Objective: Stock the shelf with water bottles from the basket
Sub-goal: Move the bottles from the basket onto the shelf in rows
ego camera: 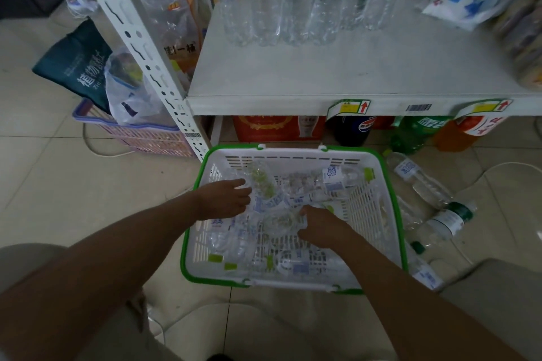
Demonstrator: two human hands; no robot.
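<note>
Below, tiled floor (88, 199), white shelf (322, 76); green-rimmed basket (293, 152)

Clear water bottles (305, 184) with green caps and blue-white labels are lying jumbled on their sides in the white, green-rimmed basket (296, 152) on the floor. Six more are standing upright at the back of the white shelf (293, 76).

A small shop: price tags (349, 107) on a white shelf (322, 73) edge, drinks beneath, a shopping basket (293, 155).
</note>
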